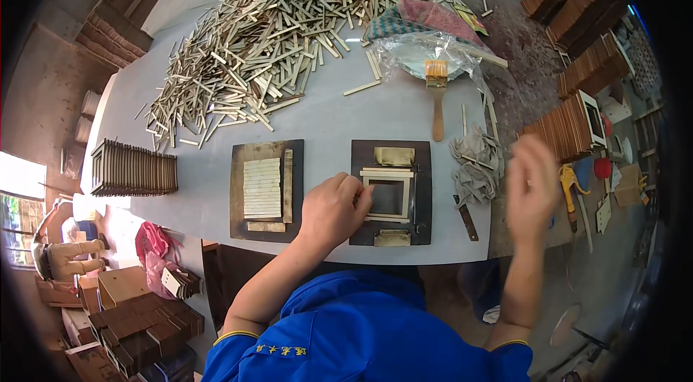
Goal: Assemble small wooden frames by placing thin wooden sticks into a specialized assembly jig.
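My left hand (pixel 336 209), its fingers curled together, rests at the left side of a small wooden frame (pixel 406 198). Whatever its fingertips pinch there is hidden. The frame sits on a dark square board (pixel 359 155) with a pale block (pixel 393 156) above it and another pale block (pixel 392 238) below. My right hand (pixel 533 183), smeared by motion, is raised off to the right, past a crumpled grey rag (pixel 476 160). To the left lies a second dark board (pixel 238 198) carrying a row of pale wooden strips (pixel 261 189) side by side.
A large heap of loose wooden strips (pixel 274 36) covers the table's far side. Finished-looking frames stand in a stack (pixel 135 169) at left. A brush (pixel 437 97) leans on a plastic-covered bowl (pixel 411 57). A dark flat blade (pixel 467 220) lies near the right edge.
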`<state>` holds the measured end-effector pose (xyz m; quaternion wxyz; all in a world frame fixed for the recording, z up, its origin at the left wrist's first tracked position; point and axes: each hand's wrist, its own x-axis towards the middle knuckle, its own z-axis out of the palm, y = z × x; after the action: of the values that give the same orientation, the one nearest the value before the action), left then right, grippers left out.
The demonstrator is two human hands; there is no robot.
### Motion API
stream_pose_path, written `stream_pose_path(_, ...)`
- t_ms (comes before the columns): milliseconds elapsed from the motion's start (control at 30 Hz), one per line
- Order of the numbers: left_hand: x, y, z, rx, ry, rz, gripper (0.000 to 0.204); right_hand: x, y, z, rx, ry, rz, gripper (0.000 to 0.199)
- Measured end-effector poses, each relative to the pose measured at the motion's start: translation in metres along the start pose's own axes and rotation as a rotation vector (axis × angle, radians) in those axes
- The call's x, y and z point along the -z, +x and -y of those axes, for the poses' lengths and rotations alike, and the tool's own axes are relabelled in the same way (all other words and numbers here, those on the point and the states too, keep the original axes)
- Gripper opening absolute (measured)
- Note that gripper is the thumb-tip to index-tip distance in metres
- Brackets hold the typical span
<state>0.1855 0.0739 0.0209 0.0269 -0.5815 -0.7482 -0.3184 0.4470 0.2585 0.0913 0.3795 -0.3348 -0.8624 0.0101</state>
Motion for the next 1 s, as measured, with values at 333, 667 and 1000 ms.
stream_pose_path(333, -0.010, 0.013, -0.006, 0.156, -0.034, 0.264, 0.023, -0.068, -0.073, 0.070, -0.136, 0.478, 0.326, 0.031)
stream_pose_path(667, -0.014, 0.018, -0.006, 0.175, 0.075, 0.375, 0.020, -0.082, -0.089, 0.081, -0.116, 0.343, 0.472, 0.033)
stream_pose_path(1000, -0.007, -0.019, 0.010, 0.004, -0.269, 0.288, 0.049, -0.084, -0.096, 0.084, -0.141, 0.317, 0.473, 0.039)
